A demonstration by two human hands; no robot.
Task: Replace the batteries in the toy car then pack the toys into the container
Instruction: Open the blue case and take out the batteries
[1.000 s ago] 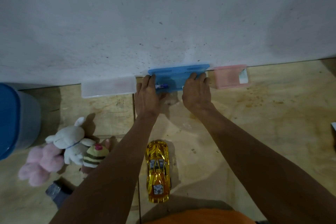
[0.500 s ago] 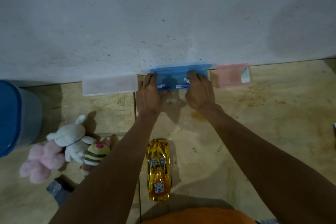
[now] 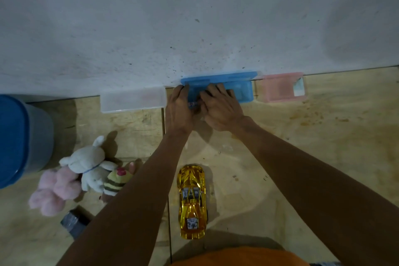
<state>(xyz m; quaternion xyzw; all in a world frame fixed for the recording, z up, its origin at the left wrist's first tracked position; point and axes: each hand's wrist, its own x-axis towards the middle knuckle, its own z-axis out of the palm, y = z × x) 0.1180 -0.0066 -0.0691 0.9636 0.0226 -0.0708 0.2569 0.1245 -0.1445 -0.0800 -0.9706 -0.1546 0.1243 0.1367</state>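
A blue plastic box (image 3: 244,90) lies open against the wall, its lid leaning on the wall. My left hand (image 3: 179,108) grips the box's left end. My right hand (image 3: 220,108) reaches into the box with bent fingers, and its thumb and fingers pinch a battery (image 3: 193,104), of which only a sliver shows between my hands. The gold toy car (image 3: 192,201) sits on the floor between my forearms, wheels down. A white plush rabbit (image 3: 88,164), a pink plush (image 3: 54,190) and a striped plush (image 3: 115,181) lie at the left.
A large blue-lidded container (image 3: 13,140) stands at the far left. A clear box (image 3: 132,100) and a pink box (image 3: 280,88) flank the blue one along the wall. A dark grey object (image 3: 73,221) lies near my left elbow.
My right hand has slid left along the blue box and now covers the batteries that were showing. My left hand stays at the box's left end.
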